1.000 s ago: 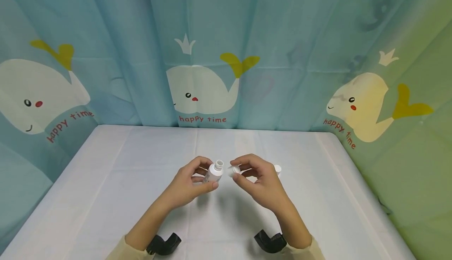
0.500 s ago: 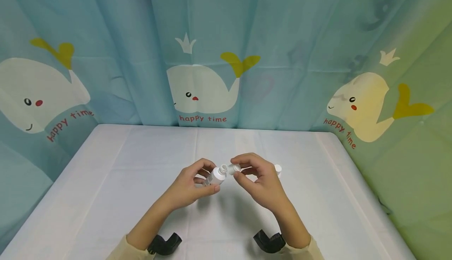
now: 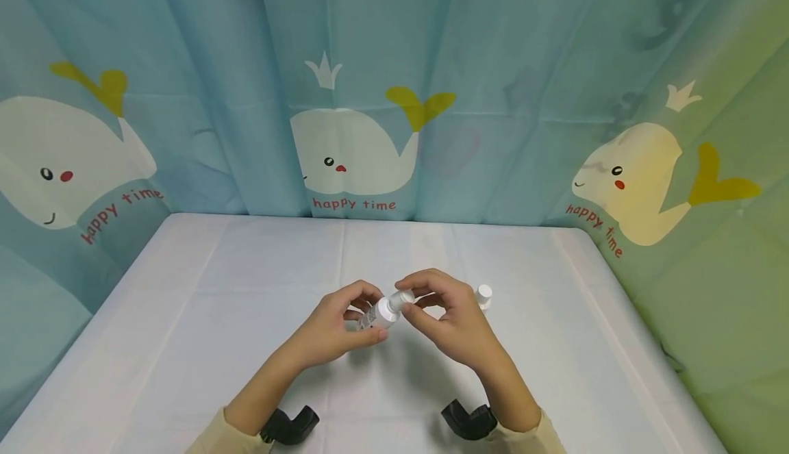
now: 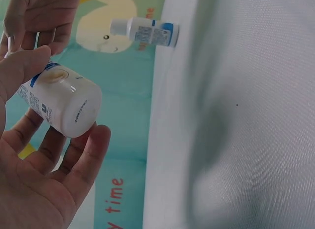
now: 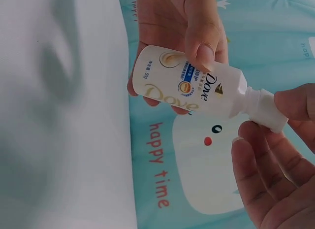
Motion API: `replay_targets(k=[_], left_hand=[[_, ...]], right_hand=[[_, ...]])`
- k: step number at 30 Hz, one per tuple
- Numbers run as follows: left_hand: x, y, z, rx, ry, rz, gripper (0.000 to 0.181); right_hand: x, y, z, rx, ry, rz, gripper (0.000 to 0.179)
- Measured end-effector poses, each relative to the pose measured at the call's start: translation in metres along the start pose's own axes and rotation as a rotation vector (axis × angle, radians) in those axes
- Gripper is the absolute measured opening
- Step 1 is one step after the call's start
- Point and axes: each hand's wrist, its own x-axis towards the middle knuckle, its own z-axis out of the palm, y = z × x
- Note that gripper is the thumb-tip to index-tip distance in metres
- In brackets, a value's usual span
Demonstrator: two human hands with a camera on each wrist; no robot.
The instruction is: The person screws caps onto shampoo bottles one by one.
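My left hand (image 3: 339,320) grips a small white Dove bottle (image 5: 192,83) round its body and holds it tilted above the table, neck toward the right. Between the thumb and fingers of my right hand (image 3: 453,317) is a white cap (image 5: 268,111), pinched at the bottle's mouth. The cap sits over the end of the neck, with some of the neck showing below it in the right wrist view. The bottle's base faces the camera in the left wrist view. A second white bottle (image 4: 150,32) with a blue band and its cap on stands on the table behind my right hand.
A white cloth covers the table (image 3: 246,262). A blue-green curtain (image 3: 493,98) printed with whales hangs along the back and sides. Black curved pieces (image 3: 290,426) are worn at both wrists.
My left hand has tilted the bottle and brought its mouth rightward to the cap. Cap and neck, apart one second ago, now meet. My right hand has shifted slightly left.
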Motion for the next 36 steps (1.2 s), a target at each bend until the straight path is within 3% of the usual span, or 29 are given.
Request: replay_targets(k=[17,25,36], left_hand=[[0.0011,-0.0017,-0.0017,0.027,0.03,-0.017,0.041],[0.0003,-0.0002,-0.0006,0.046,0.035,-0.01,0.041],[0.0001,0.0015,0.0004,0.037,0.011,-0.021,0.041]], right_hand=[[-0.0002,0.0028,0.0008,-0.016,-0.034,-0.008,0.032],[0.002,-0.0007,0.0023,-0.069,-0.003,-0.029,0.028],[0.0017,0.0056,0.0039,-0.086,0.002,-0.053,0.022]])
